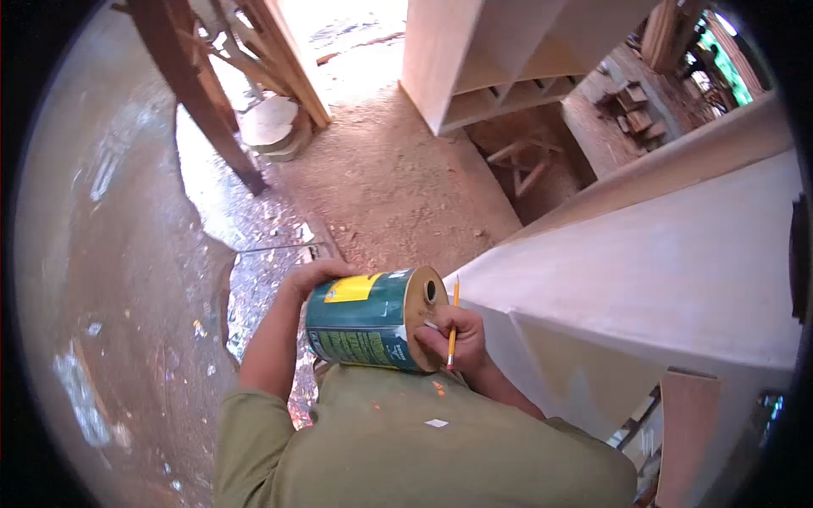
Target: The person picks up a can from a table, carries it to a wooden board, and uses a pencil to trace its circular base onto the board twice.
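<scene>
A green metal can point(360, 322) with a yellow label patch lies tilted on its side against my shirt. Its tan top faces right, and a round dark spout opening shows on it. My left hand point(323, 271) is closed around the can's far side, most of its fingers hidden behind it. At the can's top, my right hand point(464, 333) is closed, with a yellow pencil point(451, 347) held in its fingers. Between that thumb and forefinger shows a small whitish piece, too small to name.
On the right stands a large pale wooden panel piece point(627, 254), close to my right arm. A wooden shelf unit point(440, 68) stands ahead. Wooden posts point(199, 85) and a round stump-like block point(271, 125) are at upper left. The dirt floor point(381, 186) is littered with debris.
</scene>
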